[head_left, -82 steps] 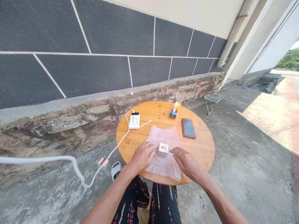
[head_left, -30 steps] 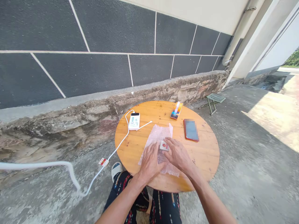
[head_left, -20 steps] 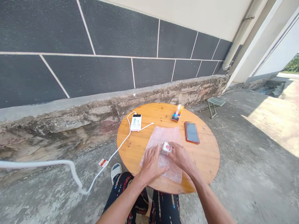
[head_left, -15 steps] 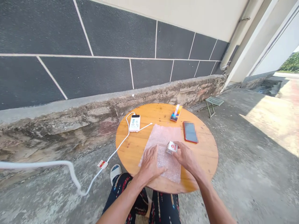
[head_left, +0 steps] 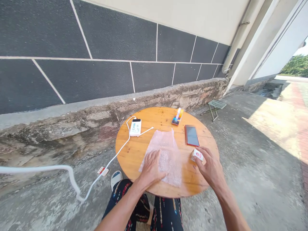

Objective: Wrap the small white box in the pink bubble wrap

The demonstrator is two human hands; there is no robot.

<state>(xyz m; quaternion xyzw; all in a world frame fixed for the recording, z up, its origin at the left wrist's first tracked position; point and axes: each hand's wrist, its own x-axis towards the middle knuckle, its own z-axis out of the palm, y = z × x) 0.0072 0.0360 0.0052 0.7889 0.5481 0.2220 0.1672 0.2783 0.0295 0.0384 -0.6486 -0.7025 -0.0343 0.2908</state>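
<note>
A sheet of pinkish bubble wrap (head_left: 169, 163) lies over the middle of the round wooden table (head_left: 130, 157). My left hand (head_left: 152, 167) rests flat on its left part, fingers stretched and thumb apart. At the table's right side, my right hand (head_left: 210, 165) grips a small white box (head_left: 197, 155) with a red round mark, between thumb and fingers. The box is beside the wrap, just below a red-edged phone (head_left: 192, 135). Whether its underside touches the tabletop I cannot tell.
Tape on a colourful dispenser (head_left: 177, 116) stands at the table's back. A white power bank (head_left: 135, 127) with a short cable lies at the left. A long white cord (head_left: 117, 155) runs off the left edge. Behind are a tiled wall (head_left: 108, 77) and a folding stool (head_left: 214, 107).
My right hand has carried the small box off the bubble wrap to the right. The wrap's upper right corner now stands up a little. My left hand stays on the wrap.
</note>
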